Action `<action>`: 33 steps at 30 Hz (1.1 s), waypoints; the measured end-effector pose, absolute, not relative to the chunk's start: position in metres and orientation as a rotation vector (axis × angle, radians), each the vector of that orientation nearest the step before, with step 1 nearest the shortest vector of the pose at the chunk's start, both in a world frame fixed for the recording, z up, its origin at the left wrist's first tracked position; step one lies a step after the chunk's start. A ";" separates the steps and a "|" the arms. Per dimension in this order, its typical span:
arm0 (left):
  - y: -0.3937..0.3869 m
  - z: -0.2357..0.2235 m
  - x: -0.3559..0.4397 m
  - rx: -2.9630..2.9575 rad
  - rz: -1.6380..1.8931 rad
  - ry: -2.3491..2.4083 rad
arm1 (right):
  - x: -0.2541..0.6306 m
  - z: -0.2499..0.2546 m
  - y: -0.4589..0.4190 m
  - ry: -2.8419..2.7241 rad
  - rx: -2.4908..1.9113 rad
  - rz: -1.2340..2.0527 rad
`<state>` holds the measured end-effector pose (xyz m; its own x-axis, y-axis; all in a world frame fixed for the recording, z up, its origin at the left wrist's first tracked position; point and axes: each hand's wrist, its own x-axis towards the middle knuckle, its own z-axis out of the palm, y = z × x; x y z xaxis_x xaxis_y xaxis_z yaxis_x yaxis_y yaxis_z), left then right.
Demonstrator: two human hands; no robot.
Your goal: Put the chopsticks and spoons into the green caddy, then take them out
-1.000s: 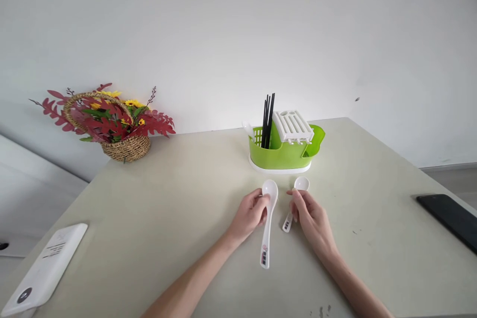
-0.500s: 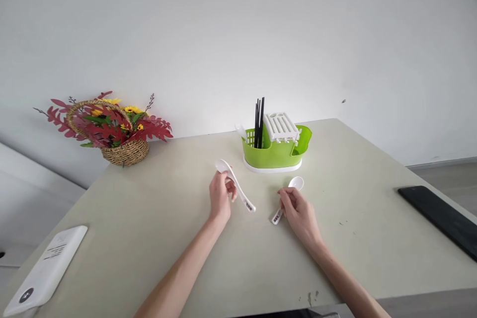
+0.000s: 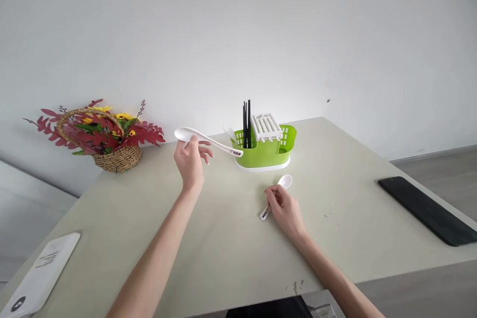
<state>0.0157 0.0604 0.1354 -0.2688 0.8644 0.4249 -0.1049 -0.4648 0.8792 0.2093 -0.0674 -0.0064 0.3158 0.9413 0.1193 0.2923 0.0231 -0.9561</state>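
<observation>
My left hand (image 3: 191, 160) is raised above the table and grips a long white spoon (image 3: 208, 141) near its bowl, the handle pointing right toward the green cutlery holder (image 3: 266, 151). My right hand (image 3: 283, 208) rests on the table with its fingers closed round the handle of a small white spoon (image 3: 278, 194), whose bowl points toward the holder. The holder carries black chopsticks (image 3: 246, 117), a white rack insert (image 3: 266, 126) and another white spoon (image 3: 230, 134) at its left end.
A wicker basket of red and yellow flowers (image 3: 104, 134) stands at the back left of the beige table (image 3: 231, 238). A white flat device (image 3: 35, 271) lies at the near left edge. A black slab (image 3: 427, 208) lies at the right edge.
My left hand has lifted the long white spoon off the table and carried it up and left. My right hand has stayed on the small spoon. The view has shifted right.
</observation>
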 end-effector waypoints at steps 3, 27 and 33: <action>0.065 0.140 0.020 1.398 1.796 0.984 | 0.210 -0.005 -0.067 -1.190 -1.491 0.752; 0.089 0.114 0.033 1.751 1.303 1.020 | 0.210 -0.001 -0.068 -1.234 -1.460 0.773; 0.091 0.109 0.038 1.767 1.139 1.011 | 0.212 -0.002 -0.068 -1.255 -1.447 0.769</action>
